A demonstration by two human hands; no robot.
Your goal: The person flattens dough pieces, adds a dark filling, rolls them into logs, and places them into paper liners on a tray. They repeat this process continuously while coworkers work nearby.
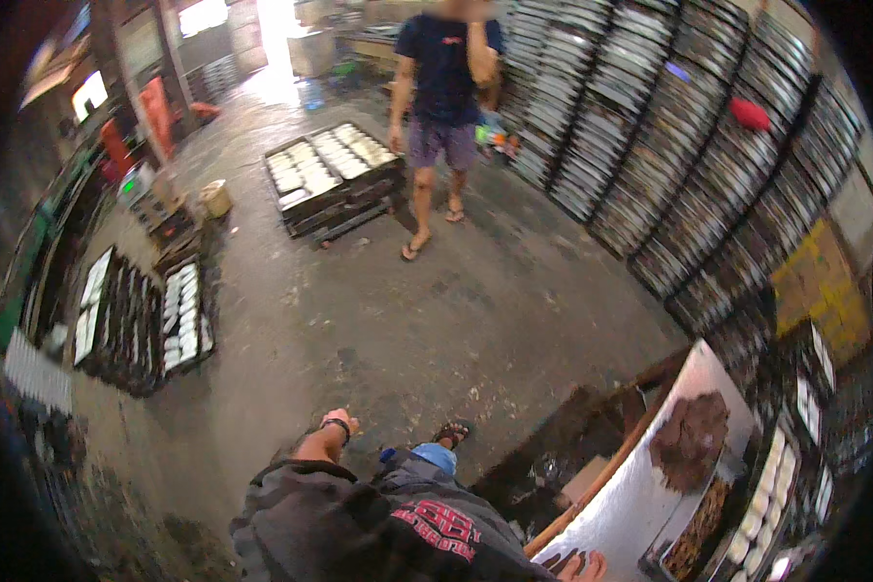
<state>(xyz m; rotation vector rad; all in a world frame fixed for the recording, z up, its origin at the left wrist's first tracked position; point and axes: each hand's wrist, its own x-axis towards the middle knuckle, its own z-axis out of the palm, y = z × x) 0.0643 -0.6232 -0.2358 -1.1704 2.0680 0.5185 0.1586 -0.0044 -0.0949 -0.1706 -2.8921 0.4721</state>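
The right hand (582, 565) lies flat on the near edge of the pale counter (640, 485), its grip holding nothing. On that counter, beyond the hand, sits a dark brown heap (691, 438). The left hand (341, 423) hangs left of the counter above the concrete floor (378, 310); whether its grip is wide or narrow cannot be told. Across the floor from the counter stands a person (441, 107).

— How many pallets of filled trays do I have around the concrete floor (378, 310)?

— I count two low pallet stacks: one (332, 175) at the far side of that floor, one (145, 310) at its left edge.

— People and hands?

— One other person (444, 107) stands beyond the floor's middle. Of my own, I see two hands: left hand (341, 423), right hand (584, 565). One bucket (215, 198) too.
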